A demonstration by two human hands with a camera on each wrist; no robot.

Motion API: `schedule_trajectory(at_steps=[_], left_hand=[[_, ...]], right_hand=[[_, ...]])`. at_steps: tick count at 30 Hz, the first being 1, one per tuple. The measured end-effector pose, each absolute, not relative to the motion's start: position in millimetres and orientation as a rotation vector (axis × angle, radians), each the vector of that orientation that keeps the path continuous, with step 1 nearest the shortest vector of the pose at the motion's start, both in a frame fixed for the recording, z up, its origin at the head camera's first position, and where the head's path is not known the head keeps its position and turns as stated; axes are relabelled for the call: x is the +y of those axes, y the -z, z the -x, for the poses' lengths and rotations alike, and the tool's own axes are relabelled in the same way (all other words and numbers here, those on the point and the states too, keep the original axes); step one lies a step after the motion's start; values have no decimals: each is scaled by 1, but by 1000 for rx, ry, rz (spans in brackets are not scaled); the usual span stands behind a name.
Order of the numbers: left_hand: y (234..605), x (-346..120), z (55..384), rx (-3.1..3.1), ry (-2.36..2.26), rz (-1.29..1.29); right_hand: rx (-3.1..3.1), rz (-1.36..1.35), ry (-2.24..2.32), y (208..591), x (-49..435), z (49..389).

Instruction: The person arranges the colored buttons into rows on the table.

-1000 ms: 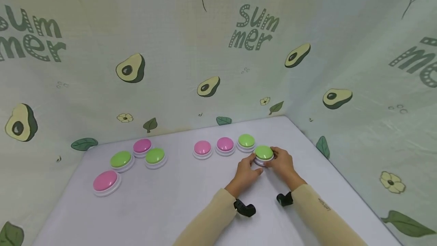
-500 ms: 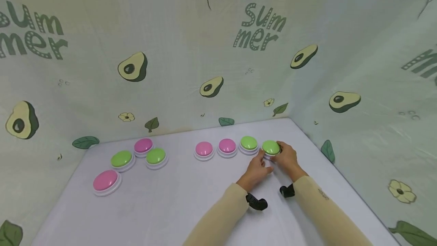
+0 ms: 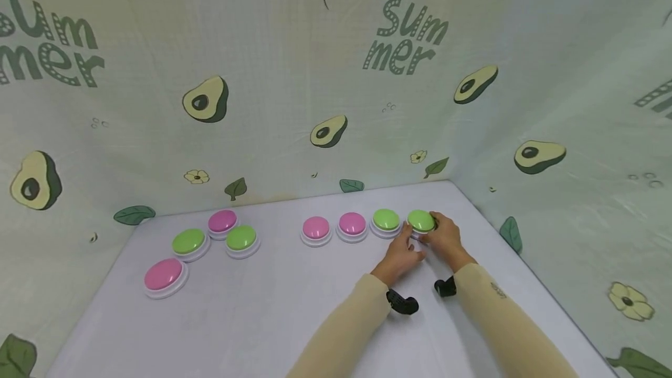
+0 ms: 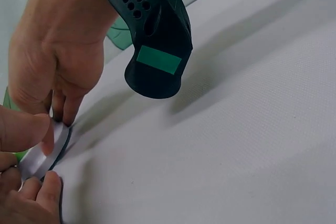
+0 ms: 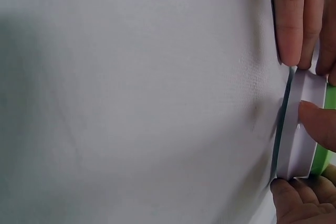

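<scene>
A green push button [image 3: 420, 220] with a white round base stands at the right end of the back row. My right hand [image 3: 447, 239] grips its base: in the right wrist view the thumb [image 5: 318, 125] lies on the near side and the fingers [image 5: 295, 199] curl at the right edge. My left hand [image 3: 397, 258] reaches the button's left side with straight fingers, its thumb sticking out away from the base. Beside them, to the left, sits another green push button [image 3: 385, 219]. In the left wrist view the white base [image 4: 35, 162] shows between both hands.
Two pink push buttons, one [image 3: 352, 223] nearer and another [image 3: 316, 227] farther left, continue the row. More pink and green ones, such as a pink button [image 3: 163, 273], stand at the left of the white table [image 3: 236, 319]. Patterned cloth [image 3: 262, 74] hangs behind and at right.
Both hands have shifted back and to the right with the green button. It now lines up beside the other green one instead of standing in front of it.
</scene>
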State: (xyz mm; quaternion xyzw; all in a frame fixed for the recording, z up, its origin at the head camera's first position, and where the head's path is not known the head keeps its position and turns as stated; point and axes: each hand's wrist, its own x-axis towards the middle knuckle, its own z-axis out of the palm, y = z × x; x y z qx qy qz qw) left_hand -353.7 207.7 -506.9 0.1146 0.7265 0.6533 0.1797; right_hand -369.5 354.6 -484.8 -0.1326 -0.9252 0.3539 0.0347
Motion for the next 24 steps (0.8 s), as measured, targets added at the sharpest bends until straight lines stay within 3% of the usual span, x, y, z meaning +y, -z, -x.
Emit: schedule_trajectory(at_steps=[24], left_hand=[[509,211,355,2163,-1744,-289]], right_hand=[[-2843,400,-1128,489,356,380]])
